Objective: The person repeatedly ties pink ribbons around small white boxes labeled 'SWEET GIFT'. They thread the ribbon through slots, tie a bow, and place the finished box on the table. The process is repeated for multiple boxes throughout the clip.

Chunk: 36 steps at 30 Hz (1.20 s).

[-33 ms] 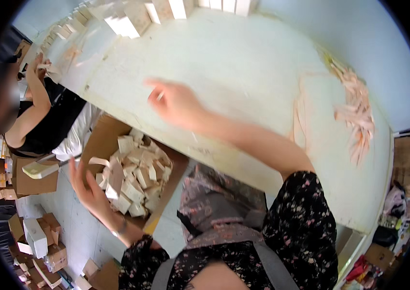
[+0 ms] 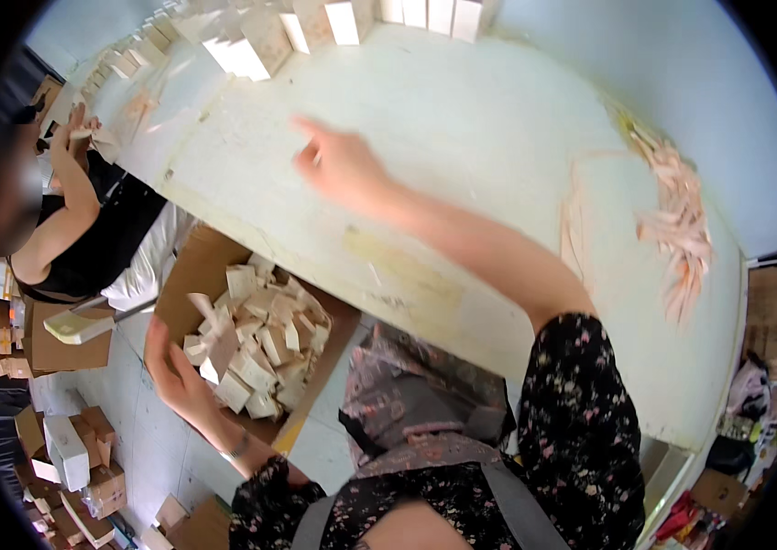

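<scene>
My left hand [image 2: 180,380] is at the left side of an open cardboard box [image 2: 189,275], its fingers stretched out and apart. Just right of its fingertips, a small pale carton [image 2: 216,348] lies tilted on top of the heap, apart from the hand as far as I can see. The box holds many small off-white cartons [image 2: 274,339]. Above the white table [image 2: 462,137] is my right hand [image 2: 343,165], slightly blurred. Its index finger points left and away, the other fingers are partly curled, and no object shows in it.
White cartons [image 2: 343,23] stand in rows along the table's far edge. Pale pink strips [image 2: 677,220] lie heaped at the table's right. At far left a person [image 2: 59,202] works with both hands raised at the table. Cardboard boxes [image 2: 86,458] are on the floor at lower left.
My right hand has shifted slightly right and away over the table. My left hand has moved a little right and nearer, and the pale carton beside it sits slightly lower.
</scene>
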Each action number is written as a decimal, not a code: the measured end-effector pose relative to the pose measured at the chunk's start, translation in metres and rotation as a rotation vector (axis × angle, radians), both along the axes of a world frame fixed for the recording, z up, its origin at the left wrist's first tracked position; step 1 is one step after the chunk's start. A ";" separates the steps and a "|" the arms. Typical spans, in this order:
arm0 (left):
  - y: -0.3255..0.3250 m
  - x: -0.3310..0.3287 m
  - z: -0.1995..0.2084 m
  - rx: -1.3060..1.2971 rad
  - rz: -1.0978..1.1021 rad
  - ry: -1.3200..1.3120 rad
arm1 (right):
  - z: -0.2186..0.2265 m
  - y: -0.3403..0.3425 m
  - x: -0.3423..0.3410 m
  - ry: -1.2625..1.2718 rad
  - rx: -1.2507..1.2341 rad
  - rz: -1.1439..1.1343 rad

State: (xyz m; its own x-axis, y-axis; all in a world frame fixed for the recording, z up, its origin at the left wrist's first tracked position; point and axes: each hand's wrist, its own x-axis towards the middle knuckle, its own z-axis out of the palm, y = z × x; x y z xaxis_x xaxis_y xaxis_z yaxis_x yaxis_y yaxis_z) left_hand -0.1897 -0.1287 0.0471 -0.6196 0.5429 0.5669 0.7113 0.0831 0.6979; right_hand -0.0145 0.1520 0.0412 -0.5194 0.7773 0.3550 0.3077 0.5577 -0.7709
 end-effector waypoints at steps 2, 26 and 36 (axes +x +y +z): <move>-0.010 -0.002 -0.026 -0.097 0.054 -0.092 | 0.007 0.100 -0.031 -0.208 0.035 -0.216; 0.178 0.096 -0.055 0.075 -1.145 -0.806 | -0.011 -0.059 0.180 0.377 -0.429 0.096; 0.124 0.161 -0.065 0.301 -1.044 -0.844 | -0.022 -0.114 0.223 0.264 -0.017 0.055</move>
